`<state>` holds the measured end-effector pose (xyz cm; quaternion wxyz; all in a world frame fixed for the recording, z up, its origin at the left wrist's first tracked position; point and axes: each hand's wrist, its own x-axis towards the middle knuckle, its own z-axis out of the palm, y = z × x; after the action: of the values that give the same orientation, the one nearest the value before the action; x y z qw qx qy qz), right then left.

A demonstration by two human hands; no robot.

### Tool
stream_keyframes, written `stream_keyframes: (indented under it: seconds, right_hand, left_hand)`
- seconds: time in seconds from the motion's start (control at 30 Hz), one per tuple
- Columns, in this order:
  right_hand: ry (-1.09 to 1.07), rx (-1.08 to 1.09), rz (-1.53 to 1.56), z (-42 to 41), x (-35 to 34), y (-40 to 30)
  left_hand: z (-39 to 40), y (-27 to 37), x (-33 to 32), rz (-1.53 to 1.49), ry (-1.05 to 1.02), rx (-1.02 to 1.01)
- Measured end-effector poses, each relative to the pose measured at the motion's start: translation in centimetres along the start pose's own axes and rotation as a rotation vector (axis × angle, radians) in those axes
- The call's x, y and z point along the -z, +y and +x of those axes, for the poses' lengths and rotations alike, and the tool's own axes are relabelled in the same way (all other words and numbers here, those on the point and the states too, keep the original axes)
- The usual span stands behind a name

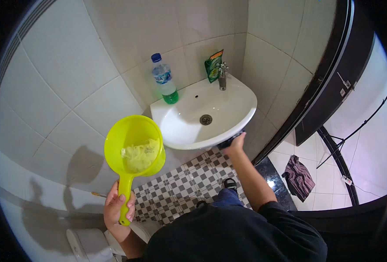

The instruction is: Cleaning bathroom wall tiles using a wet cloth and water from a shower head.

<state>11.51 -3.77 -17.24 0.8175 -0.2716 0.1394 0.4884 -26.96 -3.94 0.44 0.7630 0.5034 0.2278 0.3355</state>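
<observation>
My left hand is closed around the handle of a lime-yellow plastic water dipper, left of the washbasin. In the dipper lies a crumpled, pale mesh puff. My right hand, slightly blurred, is at the front right rim of the white ceramic washbasin. It grips a dark, patterned object, partly hidden by the hand and the rim; I cannot tell what it is. A plastic bottle with green liquid in its bottom stands on the basin's left corner.
A green packet leans behind the metal tap. A white toilet is at lower left. Checkered tiles cover the floor. At right, beyond the dark door frame, a striped cloth lies on white tiles near a dark door.
</observation>
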Motion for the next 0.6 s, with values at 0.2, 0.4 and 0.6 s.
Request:
stream_keyframes:
  seconds: [0.2, 0.4, 0.6]
  right_hand:
    - [0.083, 0.105, -0.015, -2.4, -1.3, 5.2]
    - [0.109, -0.218, -0.053, -6.1, -5.1, 8.3]
    - [0.073, 0.144, -0.051, -2.4, -2.7, 1.6]
  left_hand:
    - [-1.5, 0.0, 1.4, -0.068, 0.038, 0.043]
    - [-1.2, 0.0, 2.0, -0.062, 0.092, 0.05]
    - [-2.3, 0.3, 2.5, -0.12, 0.09, 0.003]
